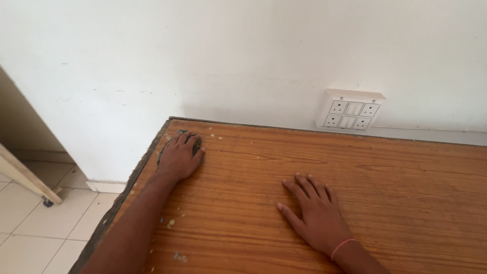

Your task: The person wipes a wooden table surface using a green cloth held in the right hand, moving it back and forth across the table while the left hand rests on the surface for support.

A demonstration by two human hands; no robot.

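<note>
Bright, even daylight, no glare. Soft shadow on the plain white wall behind the orange-brown wooden tabletop. Focus sharp throughout; mild wide-angle bending at the edges.

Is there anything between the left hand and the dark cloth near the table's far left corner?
Nothing visible. The left hand lies pressed flat on the dark cloth, which shows only past the fingers. The right hand rests flat on the wooden table, well apart from it.
</note>
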